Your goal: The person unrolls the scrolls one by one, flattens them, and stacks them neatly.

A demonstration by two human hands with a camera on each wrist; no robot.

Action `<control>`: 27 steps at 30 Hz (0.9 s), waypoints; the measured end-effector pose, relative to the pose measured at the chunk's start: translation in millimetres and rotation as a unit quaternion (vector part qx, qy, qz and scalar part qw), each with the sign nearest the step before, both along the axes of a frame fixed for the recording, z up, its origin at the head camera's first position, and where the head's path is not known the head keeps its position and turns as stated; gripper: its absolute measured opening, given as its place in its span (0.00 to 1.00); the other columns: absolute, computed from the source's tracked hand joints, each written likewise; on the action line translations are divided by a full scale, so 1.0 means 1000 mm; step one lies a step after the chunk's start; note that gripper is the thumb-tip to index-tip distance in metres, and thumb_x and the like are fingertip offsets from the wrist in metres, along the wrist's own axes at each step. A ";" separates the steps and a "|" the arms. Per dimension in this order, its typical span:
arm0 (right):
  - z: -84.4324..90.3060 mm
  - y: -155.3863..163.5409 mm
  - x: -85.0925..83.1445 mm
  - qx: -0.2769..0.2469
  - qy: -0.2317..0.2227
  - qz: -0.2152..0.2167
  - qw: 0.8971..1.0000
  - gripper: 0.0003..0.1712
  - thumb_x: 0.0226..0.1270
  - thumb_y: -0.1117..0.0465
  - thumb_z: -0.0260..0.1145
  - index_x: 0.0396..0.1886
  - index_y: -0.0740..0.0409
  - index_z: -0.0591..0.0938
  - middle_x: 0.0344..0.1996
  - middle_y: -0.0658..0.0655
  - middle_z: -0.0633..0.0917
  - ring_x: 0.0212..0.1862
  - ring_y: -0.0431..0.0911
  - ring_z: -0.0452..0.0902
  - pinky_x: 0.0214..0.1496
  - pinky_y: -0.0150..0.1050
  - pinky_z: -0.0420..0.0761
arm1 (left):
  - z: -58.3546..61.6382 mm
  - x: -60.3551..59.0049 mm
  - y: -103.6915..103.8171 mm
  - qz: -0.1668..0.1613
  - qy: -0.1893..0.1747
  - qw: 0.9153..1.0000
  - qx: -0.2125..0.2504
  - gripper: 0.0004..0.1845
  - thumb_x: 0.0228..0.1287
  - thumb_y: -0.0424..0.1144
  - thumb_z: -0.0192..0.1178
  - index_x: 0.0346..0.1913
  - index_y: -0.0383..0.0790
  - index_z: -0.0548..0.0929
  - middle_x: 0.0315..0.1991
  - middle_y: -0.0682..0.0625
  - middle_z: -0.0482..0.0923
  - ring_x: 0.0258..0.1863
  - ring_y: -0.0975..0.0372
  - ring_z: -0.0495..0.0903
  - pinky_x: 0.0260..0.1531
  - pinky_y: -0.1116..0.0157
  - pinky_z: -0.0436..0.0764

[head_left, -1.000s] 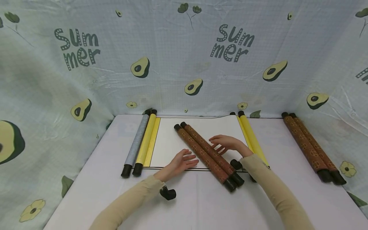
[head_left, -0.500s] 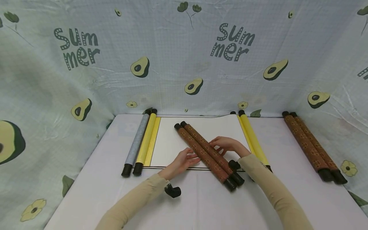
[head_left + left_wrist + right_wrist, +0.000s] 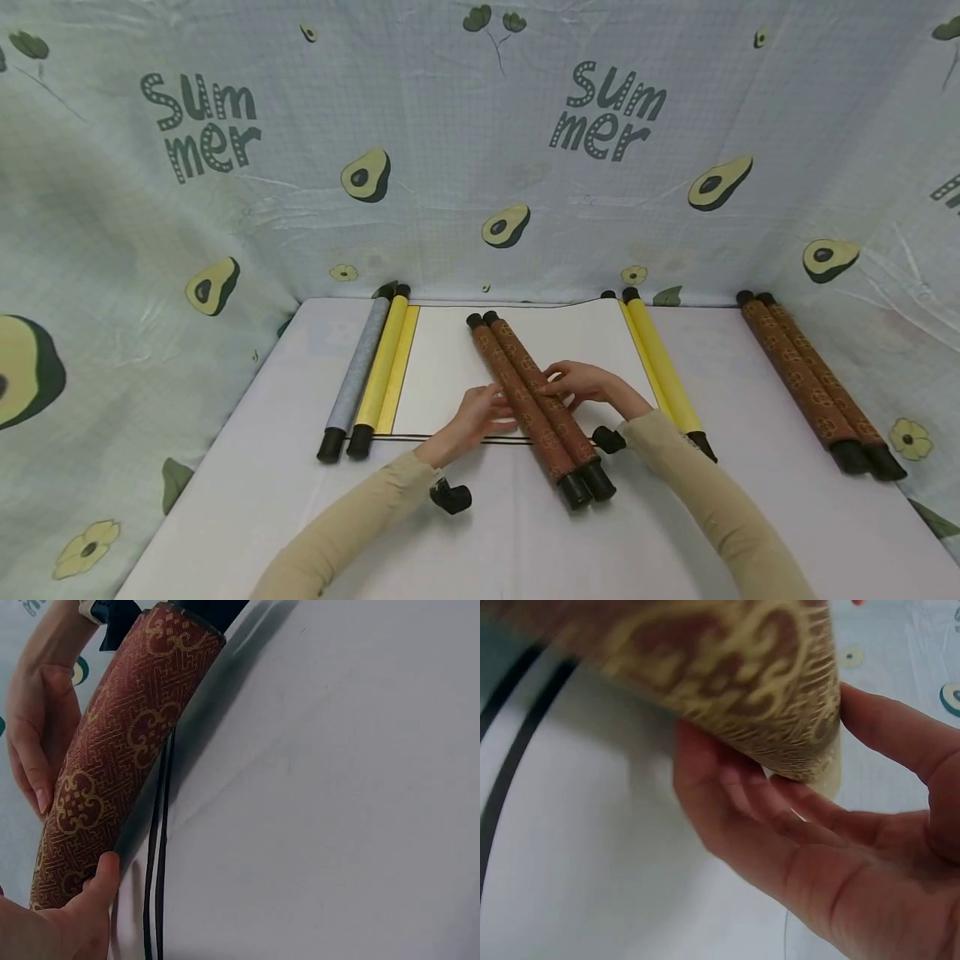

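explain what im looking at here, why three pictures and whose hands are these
No machine here: a person in beige sleeves works with bare hands, wearing three cameras. The wide picture comes from the head camera, looking down at a white table inside walls of avocado-print cloth. The two close-ups come from cameras on the wrists.

In the middle lies a brown patterned scroll wound on two rollers with black end caps, resting across a partly unrolled white scroll with yellow edges. The left hand touches the brown scroll from one side, and the right hand curls its fingers round it from the other. A similar second brown scroll lies far right, and a grey roll lies left.
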State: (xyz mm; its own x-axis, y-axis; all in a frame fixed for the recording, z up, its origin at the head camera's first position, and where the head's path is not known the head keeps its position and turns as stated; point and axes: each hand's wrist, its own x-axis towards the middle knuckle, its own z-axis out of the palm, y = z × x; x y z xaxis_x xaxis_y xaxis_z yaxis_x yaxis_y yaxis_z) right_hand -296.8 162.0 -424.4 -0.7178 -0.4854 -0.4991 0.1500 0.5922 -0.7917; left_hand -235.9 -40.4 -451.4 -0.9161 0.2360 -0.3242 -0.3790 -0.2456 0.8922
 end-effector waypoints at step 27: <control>0.013 -0.029 0.007 -0.121 0.026 -0.164 0.979 0.41 0.60 0.52 0.59 0.67 0.63 0.51 0.59 0.69 0.65 0.54 0.61 0.71 0.47 0.47 0.78 | 0.033 -0.041 -0.015 -0.029 0.043 0.994 -0.096 0.21 0.63 0.43 0.52 0.55 0.37 0.65 0.52 0.38 0.68 0.37 0.53 0.79 0.30 0.63 0.78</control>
State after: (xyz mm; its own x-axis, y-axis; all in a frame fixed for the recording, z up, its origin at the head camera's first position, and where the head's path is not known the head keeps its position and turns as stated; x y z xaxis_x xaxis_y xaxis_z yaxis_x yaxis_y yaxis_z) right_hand -289.8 133.0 -411.8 -0.8762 -0.3236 -0.3572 0.2568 0.3138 -0.9141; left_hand -276.8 -55.0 -418.6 -0.9292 0.2302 -0.2891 -0.3078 -0.0489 0.9502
